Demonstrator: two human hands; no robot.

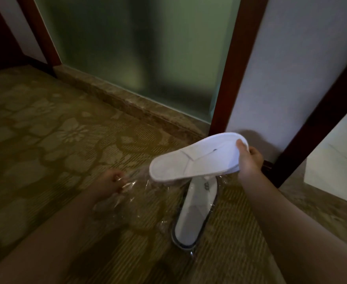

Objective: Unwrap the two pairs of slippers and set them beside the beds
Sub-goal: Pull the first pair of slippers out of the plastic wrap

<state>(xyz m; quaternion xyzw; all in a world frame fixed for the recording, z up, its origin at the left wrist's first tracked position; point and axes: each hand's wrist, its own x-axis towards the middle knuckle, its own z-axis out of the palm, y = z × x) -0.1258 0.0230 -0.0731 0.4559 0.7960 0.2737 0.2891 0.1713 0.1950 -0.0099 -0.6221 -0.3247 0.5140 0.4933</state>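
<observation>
Low in the centre of the frame, one slipper [195, 214] lies on the carpet [45, 140], partly on the clear wrapper [135, 193], which I judge leaves it easy to pull free. My left hand [111, 181], arm stretched down at lower left, pinches the wrapper's loose edge to hold it back. Further up at centre right, my right hand [248, 158], wrist bent, has its grip pressed on the heel of the flat folded slipper [197, 158], lifted clear above the other one, before the frosted glass door [139, 50].
</observation>
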